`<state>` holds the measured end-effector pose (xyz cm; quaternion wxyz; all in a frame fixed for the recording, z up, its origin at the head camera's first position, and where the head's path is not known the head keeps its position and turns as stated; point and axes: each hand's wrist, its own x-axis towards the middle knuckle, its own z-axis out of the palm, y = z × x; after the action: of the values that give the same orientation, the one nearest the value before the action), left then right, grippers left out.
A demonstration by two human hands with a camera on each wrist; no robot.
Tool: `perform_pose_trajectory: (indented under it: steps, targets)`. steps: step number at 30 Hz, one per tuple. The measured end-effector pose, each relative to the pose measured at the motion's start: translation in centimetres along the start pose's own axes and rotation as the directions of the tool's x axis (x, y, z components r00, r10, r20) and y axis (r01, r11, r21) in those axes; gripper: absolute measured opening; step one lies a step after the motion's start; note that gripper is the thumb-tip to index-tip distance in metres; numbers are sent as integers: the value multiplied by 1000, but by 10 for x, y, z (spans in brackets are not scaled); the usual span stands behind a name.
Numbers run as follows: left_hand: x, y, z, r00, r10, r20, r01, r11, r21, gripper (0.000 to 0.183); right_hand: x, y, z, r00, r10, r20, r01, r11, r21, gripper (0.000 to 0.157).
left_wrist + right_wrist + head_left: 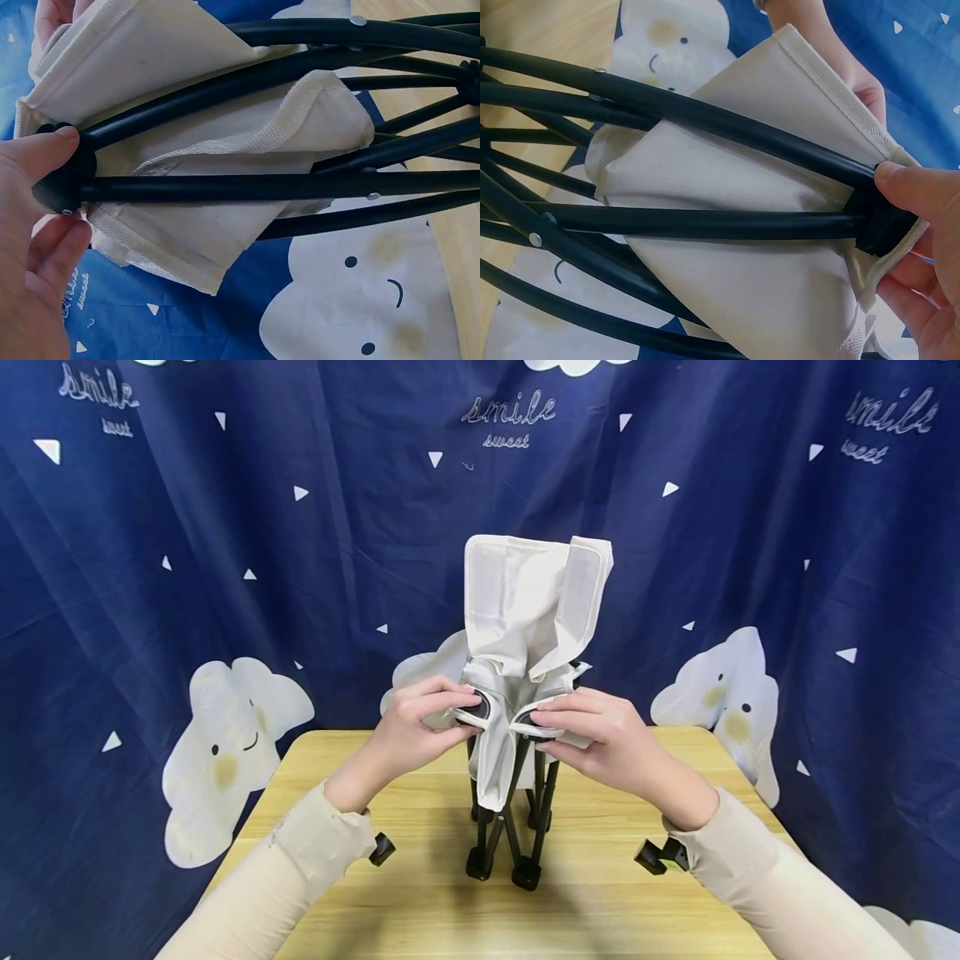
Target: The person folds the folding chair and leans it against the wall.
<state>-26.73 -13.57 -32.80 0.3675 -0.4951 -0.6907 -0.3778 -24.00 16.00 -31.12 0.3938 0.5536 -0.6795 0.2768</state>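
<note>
A folding stool [495, 768] with white fabric and crossed black metal legs stands partly folded on the table. My left hand [416, 727] grips its near left top corner; in the left wrist view, thumb and fingers pinch a black corner joint [67, 169]. The near right corner is held by my right hand [607, 731], and the right wrist view shows the thumb and fingers around another black joint [885, 221]. Between the hands the white fabric seat [495, 760] sags in folds. A loose white flap [525, 585] rises behind them.
The wooden table [390, 860] lies under the stool's black feet. Behind it hangs a dark blue curtain [360, 527] with white clouds and triangles. Small black mounts [382, 849] are at both wrists.
</note>
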Motion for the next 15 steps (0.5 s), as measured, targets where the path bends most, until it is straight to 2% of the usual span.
perform_pose_trajectory:
  steps: [4, 9, 15]
  targets:
    - [-1, -2, 0, 1000, 24, 5, -24, 1000, 5, 37, 0, -3, -1, 1000, -10, 6, 10, 1000, -12, 28]
    - [-3, -2, -4, 999, 41, 25, -43, 997, 61, 37, -3, -4, -3, 999, -27, 26, 28, 999, -38, 27]
    - [-5, -1, -8, 998, 54, 45, -59, 993, 102, 38, -4, -8, -7, 997, -61, 57, 67, 992, -110, 27]
